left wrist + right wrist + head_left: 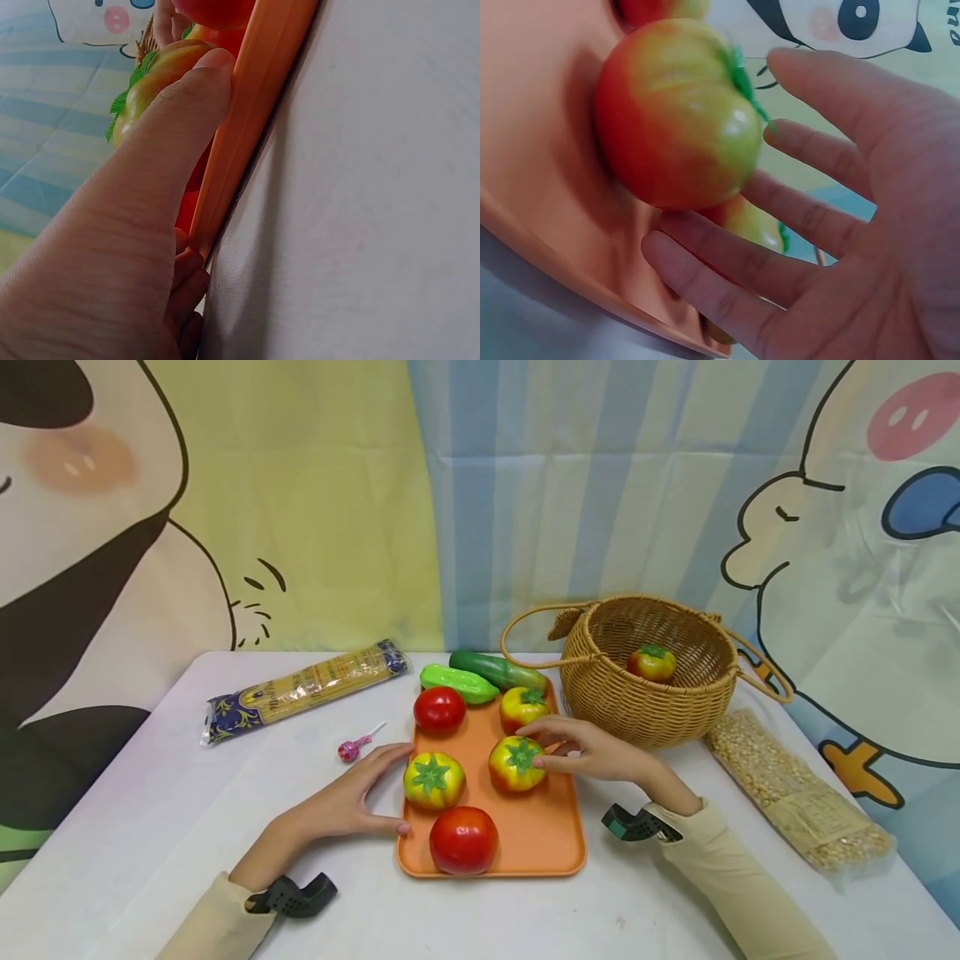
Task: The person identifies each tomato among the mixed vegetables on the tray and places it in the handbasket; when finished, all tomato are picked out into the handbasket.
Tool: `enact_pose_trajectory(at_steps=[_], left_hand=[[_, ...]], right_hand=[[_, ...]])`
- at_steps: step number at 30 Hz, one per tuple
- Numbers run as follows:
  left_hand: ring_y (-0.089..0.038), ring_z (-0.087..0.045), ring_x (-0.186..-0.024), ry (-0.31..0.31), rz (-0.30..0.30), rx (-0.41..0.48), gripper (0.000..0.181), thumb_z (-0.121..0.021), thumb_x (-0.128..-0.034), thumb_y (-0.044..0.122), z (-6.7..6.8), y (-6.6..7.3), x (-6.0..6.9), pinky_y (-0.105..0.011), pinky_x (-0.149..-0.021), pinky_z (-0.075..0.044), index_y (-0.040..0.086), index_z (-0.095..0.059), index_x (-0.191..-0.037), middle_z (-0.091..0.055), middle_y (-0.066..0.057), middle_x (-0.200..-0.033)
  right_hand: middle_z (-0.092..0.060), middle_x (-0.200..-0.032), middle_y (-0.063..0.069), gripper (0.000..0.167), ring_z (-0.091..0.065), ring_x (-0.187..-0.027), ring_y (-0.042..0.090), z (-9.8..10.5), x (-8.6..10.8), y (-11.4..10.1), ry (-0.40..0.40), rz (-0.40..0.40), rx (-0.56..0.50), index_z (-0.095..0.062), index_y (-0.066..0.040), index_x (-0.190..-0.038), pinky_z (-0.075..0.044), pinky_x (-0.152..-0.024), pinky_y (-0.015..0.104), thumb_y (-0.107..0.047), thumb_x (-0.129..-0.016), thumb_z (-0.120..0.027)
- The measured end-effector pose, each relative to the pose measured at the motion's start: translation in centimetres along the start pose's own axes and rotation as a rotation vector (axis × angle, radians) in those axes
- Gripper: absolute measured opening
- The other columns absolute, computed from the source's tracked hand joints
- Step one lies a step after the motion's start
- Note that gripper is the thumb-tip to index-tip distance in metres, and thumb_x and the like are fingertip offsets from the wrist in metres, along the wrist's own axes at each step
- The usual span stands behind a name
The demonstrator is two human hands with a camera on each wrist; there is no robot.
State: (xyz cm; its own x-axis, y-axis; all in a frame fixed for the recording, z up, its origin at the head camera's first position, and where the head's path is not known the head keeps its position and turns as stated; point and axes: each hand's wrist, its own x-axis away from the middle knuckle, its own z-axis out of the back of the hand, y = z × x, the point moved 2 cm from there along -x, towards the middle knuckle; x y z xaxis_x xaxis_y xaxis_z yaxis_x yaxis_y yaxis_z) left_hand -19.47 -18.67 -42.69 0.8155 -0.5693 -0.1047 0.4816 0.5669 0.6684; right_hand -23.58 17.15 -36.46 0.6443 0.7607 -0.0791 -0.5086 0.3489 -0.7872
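An orange tray bears several toy-like vegetables. My right hand reaches over its right side, fingers spread around a yellow-red tomato with a green leafy top. In the right wrist view the fingers curve loosely about that tomato; firm contact does not show. At the tray's left edge rests my left hand, thumb and fingers apart. The left wrist view shows its thumb at the tray rim. Near it lie another yellow-red tomato and a red tomato.
Farther up the tray are a red tomato, a yellow-red tomato and two green vegetables. A wicker basket holds one tomato. Pasta, a lollipop and bagged kernels lie around.
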Motion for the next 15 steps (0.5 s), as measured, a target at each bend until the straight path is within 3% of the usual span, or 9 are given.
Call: enact_pose_trajectory(at_steps=[6,15], left_hand=[[-0.033,-0.032,-0.142,0.002,-0.002,-0.005,0.102,-0.081,-0.072,0.053,-0.1,0.0,-0.1,-0.058,-0.112,-0.031,0.013,-0.032,-0.152,-0.034,-0.009,-0.154],[-0.034,-0.032,-0.142,0.002,-0.003,-0.003,0.102,-0.082,-0.072,0.052,0.0,0.2,-0.2,-0.058,-0.112,-0.03,0.012,-0.032,-0.152,-0.033,-0.009,-0.154]], right_hand=[[-0.052,-0.132,0.016,0.052,-0.06,-0.111,0.025,-1.0,-0.3,0.5,-0.063,0.019,-0.054,-0.05,-0.005,-0.139,-0.056,-0.09,0.035,-0.016,-0.092,-0.069],[-0.053,-0.127,0.016,0.056,-0.059,-0.112,0.027,-1.3,-0.4,0.6,-0.062,0.003,-0.083,-0.048,-0.004,-0.139,-0.056,-0.09,0.035,-0.013,-0.09,-0.071]])
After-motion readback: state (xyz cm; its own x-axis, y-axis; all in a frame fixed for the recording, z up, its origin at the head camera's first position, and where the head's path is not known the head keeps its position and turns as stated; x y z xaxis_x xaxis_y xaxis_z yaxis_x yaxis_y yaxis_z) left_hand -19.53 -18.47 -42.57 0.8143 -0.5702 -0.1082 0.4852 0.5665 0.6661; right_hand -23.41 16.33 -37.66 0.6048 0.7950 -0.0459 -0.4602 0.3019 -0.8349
